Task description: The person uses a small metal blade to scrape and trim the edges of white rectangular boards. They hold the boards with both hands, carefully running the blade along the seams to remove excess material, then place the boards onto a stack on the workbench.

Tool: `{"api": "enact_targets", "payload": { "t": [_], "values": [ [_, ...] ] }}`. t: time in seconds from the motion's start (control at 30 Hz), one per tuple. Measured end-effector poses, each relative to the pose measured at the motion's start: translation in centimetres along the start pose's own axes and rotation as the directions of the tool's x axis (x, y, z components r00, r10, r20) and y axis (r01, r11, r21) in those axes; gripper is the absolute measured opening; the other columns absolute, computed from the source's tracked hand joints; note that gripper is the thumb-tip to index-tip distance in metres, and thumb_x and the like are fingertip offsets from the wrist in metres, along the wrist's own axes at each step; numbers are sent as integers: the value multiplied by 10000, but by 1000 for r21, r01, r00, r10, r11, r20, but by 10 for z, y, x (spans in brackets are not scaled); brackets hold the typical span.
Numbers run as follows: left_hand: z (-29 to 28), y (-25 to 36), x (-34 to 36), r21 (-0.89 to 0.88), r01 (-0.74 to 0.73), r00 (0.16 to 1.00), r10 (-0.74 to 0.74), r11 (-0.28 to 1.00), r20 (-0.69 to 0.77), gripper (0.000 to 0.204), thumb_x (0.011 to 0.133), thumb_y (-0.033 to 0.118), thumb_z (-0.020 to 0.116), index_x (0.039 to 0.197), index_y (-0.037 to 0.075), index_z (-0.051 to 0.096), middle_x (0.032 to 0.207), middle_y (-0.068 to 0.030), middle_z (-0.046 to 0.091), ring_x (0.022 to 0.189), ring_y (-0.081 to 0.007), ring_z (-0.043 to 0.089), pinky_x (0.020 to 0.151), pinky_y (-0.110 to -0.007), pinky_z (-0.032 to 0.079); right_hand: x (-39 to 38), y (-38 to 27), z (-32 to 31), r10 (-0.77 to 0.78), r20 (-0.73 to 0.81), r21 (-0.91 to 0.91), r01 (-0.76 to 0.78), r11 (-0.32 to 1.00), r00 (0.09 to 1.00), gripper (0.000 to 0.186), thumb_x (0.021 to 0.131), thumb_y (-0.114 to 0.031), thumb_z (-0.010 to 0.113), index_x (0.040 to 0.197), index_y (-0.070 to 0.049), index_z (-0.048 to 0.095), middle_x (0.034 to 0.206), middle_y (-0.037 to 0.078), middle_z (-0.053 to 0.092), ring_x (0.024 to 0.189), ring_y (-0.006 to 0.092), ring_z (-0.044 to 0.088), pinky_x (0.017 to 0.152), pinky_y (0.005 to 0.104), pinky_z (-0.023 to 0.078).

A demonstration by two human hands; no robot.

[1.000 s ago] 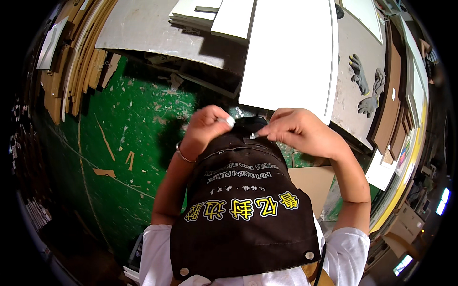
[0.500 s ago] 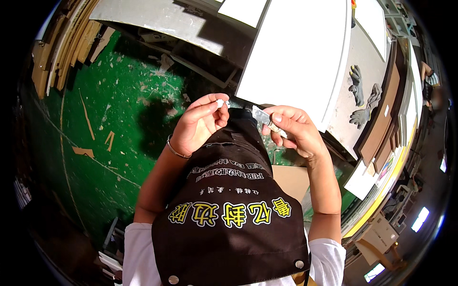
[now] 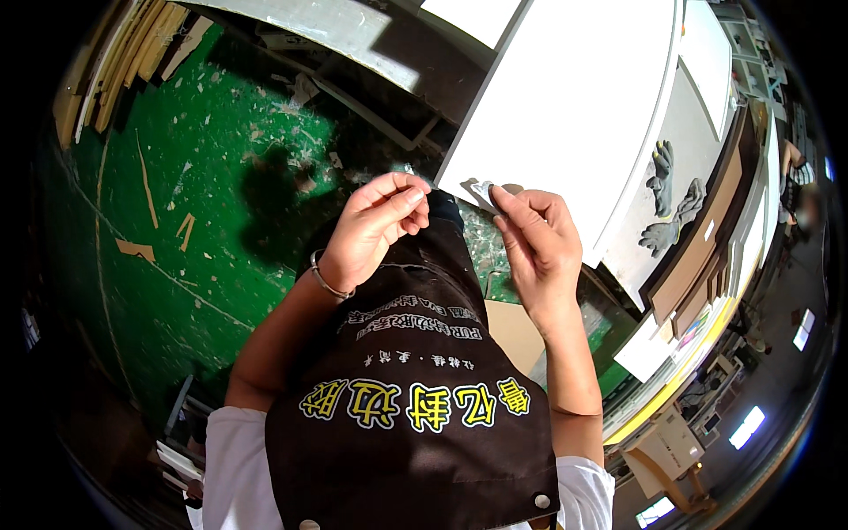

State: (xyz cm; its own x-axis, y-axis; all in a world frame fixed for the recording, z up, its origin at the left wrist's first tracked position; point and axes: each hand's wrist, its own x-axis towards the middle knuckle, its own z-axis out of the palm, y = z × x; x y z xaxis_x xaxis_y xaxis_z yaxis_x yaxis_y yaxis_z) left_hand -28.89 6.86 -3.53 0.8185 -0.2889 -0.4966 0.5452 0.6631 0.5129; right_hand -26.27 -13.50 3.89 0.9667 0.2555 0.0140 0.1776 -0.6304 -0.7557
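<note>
My right hand (image 3: 546, 243) pinches a small scraper (image 3: 482, 191) between thumb and fingers. Its short metal blade pokes out over the near corner of the white board (image 3: 548, 115); the grip is hidden in my hand. My left hand (image 3: 386, 210) is closed, thumb pressed against the fingers, in front of the apron (image 3: 415, 353). Whether anything stays between those fingertips I cannot make out. A small white bit (image 3: 408, 168) shows just beyond them, apart from the hand; it may be in the air or on the floor.
Grey work gloves (image 3: 662, 199) lie on the bench to the right of the board. Brown panels (image 3: 698, 230) stand along the far right. Wood strips (image 3: 134, 249) litter the green floor (image 3: 221, 203). Another person (image 3: 799, 168) is at the far right edge.
The white lump at my left fingertips has left them, and the thumb now presses on the fingers. My right hand has turned, bringing the scraper over the board's corner.
</note>
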Motion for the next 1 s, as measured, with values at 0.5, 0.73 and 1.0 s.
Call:
{"api": "enact_targets", "payload": {
  "t": [0.5,0.73,1.0],
  "values": [
    [7,-10,7,42,-22,1000,23,999,-15,96,954,136,536,982,46,555,831,7,562,747,-82,520,689,-219,414,4,6,16,-132,7,-198,131,971,991,371,726,35,691,1058,-130,699,903,56,583,736,188,576,590,286,475],
    [9,-10,8,60,-16,999,18,998,-37,97,953,142,541,971,47,554,818,8,560,740,-81,521,685,-218,414,10,0,9,-208,88,-349,226,909,974,373,724,36,656,1054,-132,698,905,66,584,743,203,576,579,301,484],
    [9,-11,9,75,-18,999,21,997,-47,97,950,143,547,963,47,554,806,5,559,730,-83,520,679,-218,412,17,-5,3,-231,150,-397,272,876,961,330,740,10,651,1036,-128,701,889,66,577,753,202,588,580,307,500]
  ]
}}
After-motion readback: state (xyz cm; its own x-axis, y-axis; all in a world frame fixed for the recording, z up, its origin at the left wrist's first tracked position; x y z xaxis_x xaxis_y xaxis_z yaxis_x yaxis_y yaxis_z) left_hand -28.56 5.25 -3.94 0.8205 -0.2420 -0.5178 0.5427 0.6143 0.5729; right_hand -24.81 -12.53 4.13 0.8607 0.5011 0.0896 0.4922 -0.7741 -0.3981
